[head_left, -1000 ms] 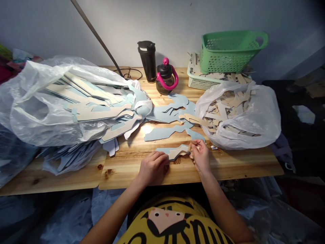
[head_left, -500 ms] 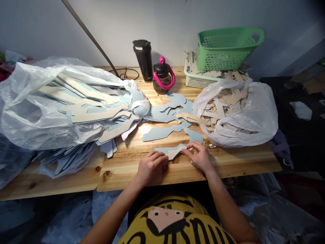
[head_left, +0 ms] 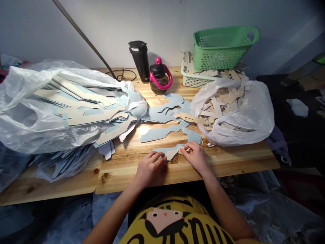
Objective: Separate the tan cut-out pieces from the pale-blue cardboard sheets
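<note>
A long cut piece (head_left: 172, 153), pale beige over light blue, lies near the table's front edge. My left hand (head_left: 151, 168) rests over its left end with fingers curled together on it. At the right end my right hand (head_left: 195, 156) pinches the beige layer between thumb and fingers. Behind them lies a light blue piece (head_left: 159, 133), and another curved blue piece (head_left: 193, 135) is just behind my right hand. Farther back, more blue pieces (head_left: 158, 114) overlap, with a narrow beige strip (head_left: 186, 117) beside them.
At the left, a clear plastic bag (head_left: 30, 139) holds many long pieces. Another bag (head_left: 261, 115) of beige scraps stands at the right. A black tumbler (head_left: 140, 62), a pink-handled bottle (head_left: 158, 79) and a green basket (head_left: 220, 54) on a pale scrap-filled basket (head_left: 193, 80) stand behind.
The whole view has shifted slightly, so most objects appear a little farther left. Both hands stay at the two ends of the beige and blue piece, and more beige strip shows by my right fingertips.
</note>
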`<action>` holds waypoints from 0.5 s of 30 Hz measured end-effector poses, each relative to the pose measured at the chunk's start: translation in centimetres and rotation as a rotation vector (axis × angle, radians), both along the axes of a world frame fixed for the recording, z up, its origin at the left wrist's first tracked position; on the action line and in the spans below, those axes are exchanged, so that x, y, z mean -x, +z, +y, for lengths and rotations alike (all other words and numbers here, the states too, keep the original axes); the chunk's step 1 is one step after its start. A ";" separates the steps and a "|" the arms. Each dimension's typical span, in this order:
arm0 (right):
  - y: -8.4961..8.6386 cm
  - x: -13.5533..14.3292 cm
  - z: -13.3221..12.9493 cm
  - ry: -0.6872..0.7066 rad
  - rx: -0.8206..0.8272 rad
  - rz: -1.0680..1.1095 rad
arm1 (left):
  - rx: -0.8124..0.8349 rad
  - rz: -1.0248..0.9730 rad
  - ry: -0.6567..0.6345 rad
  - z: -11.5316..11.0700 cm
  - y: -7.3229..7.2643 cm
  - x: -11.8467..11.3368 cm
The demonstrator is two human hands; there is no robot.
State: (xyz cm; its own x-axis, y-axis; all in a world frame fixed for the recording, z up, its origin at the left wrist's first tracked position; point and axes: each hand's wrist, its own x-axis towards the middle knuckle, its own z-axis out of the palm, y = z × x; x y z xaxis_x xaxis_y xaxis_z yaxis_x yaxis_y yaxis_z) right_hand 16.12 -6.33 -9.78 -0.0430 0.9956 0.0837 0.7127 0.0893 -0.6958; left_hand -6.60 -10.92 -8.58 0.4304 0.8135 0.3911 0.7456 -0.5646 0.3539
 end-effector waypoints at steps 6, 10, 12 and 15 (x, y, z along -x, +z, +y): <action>0.1 0.1 -0.1 0.004 -0.011 -0.073 | -0.065 0.206 -0.026 0.2 -0.7 -1.4; -0.1 -1.2 -0.1 0.101 -0.017 -0.135 | -0.063 0.253 -0.051 0.4 -1.2 -2.0; -0.2 -2.3 -0.1 0.165 -0.005 -0.159 | -0.072 0.295 -0.052 0.4 -1.2 -2.1; -0.1 -3.8 0.1 0.168 -0.029 -0.144 | -0.072 0.344 -0.054 0.4 -0.9 -2.2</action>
State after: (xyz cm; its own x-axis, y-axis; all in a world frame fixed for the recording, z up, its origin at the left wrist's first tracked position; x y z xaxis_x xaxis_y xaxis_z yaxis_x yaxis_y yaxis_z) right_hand 19.90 -6.24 -9.88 -0.2215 0.9707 0.0935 0.7778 0.2336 -0.5834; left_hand -4.42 -10.52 -9.46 0.5888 0.7614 0.2712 0.7823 -0.6212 0.0456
